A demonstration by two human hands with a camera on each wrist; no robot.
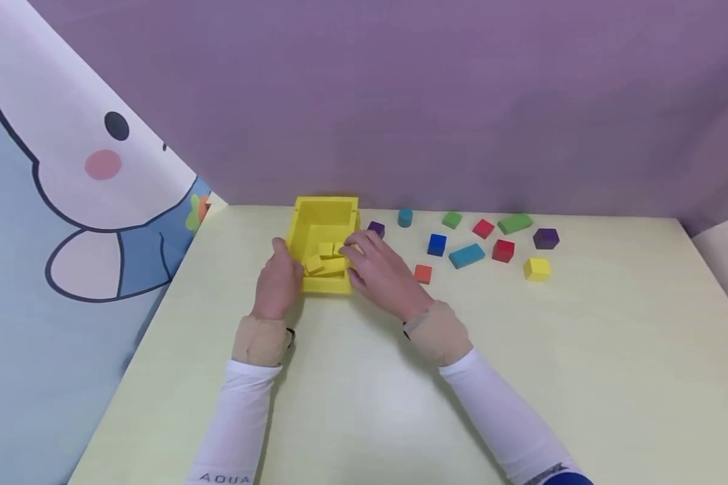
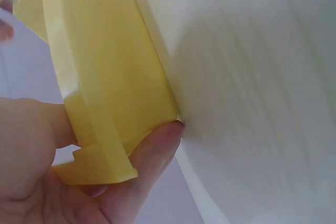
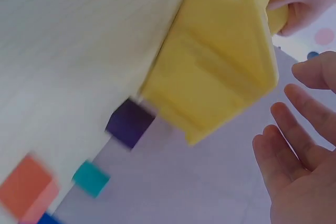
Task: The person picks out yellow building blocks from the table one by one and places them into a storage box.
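A yellow open-topped box (image 1: 327, 210) stands at the back left of the table, with several yellow blocks (image 1: 329, 268) lying at its near end. My left hand (image 1: 278, 279) grips the box's left side. In the left wrist view its thumb and fingers (image 2: 163, 142) are round the box's yellow end. Over the right rim is my right hand (image 1: 388, 275), its fingers reaching above the yellow blocks. The right wrist view shows these fingers (image 3: 286, 129) relaxed and slightly bent, holding nothing. Close beside the box sits a dark purple block (image 3: 130, 123), partly hidden by the right hand in the head view.
Loose blocks lie right of the box: a teal cylinder (image 1: 405, 217), a blue cube (image 1: 437, 244), a light blue bar (image 1: 467, 256), an orange-red block (image 1: 422, 273), a red cube (image 1: 503, 250), a yellow cube (image 1: 536, 269) and others. A purple backdrop (image 1: 400, 101) rises behind the table.
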